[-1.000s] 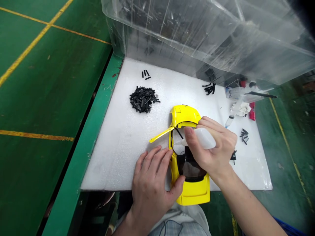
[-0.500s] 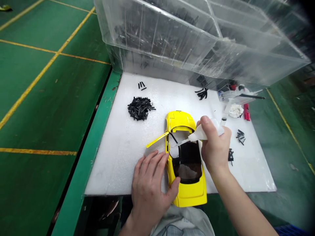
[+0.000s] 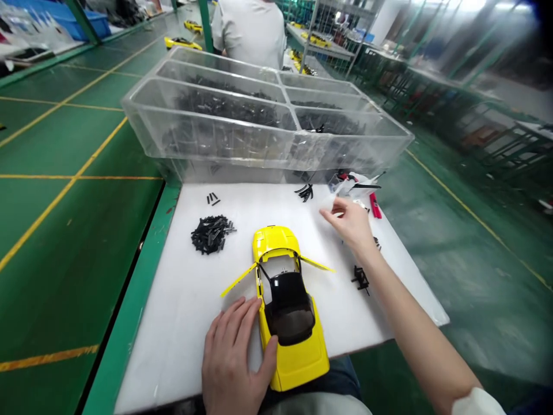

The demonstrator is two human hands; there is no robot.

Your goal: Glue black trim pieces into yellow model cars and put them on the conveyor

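Note:
A yellow toy car body (image 3: pixel 302 360) with a dark roof and rear window lies on the white foam sheet (image 3: pixel 173 340). Both its doors stand swung out: the left door (image 3: pixel 238 280) and the right door (image 3: pixel 317 264). My left hand (image 3: pixel 233 351) rests against the car's left side, fingers stretched out and thumb at the rear edge. Beyond the car to the right, my right hand (image 3: pixel 352 225) has its fingers curled round a blurred white squeeze bottle (image 3: pixel 329 201), mostly hidden by the hand.
A clear divided bin (image 3: pixel 220 135) full of black parts spans the back. On the sheet lie a pile of black strips (image 3: pixel 212 234), curved black pieces (image 3: pixel 305 192), small black parts (image 3: pixel 360 278) and a red object (image 3: pixel 375 206). A person (image 3: pixel 250 34) is beyond the bin.
My right hand has moved the bottle away from the car's window opening, toward the back right. The car's right door now shows swung out. My left hand stays at the car; the view has tilted up.

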